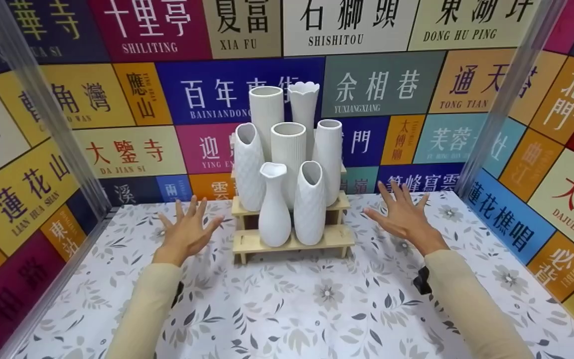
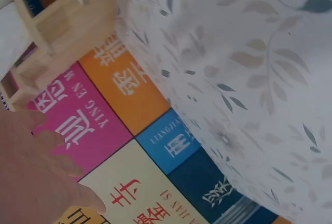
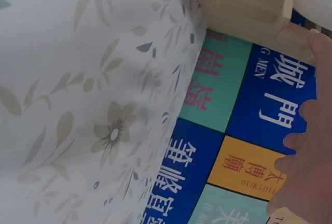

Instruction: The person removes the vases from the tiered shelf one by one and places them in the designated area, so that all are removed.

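Wall of coloured name signs (image 1: 431,75) is biggest from here, then the white floral table (image 1: 267,319). Toward the table's back, about mid-width, is a stepped wooden stand (image 1: 337,239) w/ 7 white vases, all upright. Tall at the rear: a ribbed cylinder (image 1: 266,114) & a scallop-rimmed vase (image 1: 304,104). On the front step, side by side: a narrow-necked vase (image 1: 274,212) & a slant-mouthed vase (image 1: 311,212).

L hand (image 1: 187,232) & R hand (image 1: 406,219) flank the stand, 1 per side, apart from it. Fingers spread on both, pinching nothing; can't tell if either palm touches the table.

Step in hand, I'd judge: a pause btwn grips, 0 vases held. Any next move on a vase would call for reaching inward & closing the fingers round 1 body w/o knocking its neighbours, b/c they're packed tight.
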`<state>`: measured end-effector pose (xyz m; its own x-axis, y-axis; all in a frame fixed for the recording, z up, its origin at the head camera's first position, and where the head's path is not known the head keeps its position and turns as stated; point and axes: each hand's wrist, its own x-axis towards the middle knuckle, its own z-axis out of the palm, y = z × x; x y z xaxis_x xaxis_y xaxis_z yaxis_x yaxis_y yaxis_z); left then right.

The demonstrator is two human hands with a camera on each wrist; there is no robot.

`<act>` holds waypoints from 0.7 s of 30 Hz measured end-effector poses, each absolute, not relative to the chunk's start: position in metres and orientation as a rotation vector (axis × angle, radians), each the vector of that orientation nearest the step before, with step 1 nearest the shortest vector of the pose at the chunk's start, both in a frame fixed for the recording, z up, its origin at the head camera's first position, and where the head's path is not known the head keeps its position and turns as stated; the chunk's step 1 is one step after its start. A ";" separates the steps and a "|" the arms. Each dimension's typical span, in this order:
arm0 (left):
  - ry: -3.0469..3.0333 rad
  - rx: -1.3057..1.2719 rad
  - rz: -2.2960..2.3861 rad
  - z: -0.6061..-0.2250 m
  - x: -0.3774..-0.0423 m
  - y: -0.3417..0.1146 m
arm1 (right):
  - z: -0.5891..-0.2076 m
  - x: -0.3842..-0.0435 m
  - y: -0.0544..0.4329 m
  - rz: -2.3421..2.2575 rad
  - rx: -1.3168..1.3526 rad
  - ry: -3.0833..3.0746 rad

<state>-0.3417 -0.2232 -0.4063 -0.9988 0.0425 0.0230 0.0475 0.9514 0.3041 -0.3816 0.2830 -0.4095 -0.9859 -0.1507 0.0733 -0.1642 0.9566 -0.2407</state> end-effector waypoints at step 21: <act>-2.628 -0.116 -1.289 -0.383 -0.321 -0.197 | -0.390 -0.354 0.239 1.323 0.240 -2.744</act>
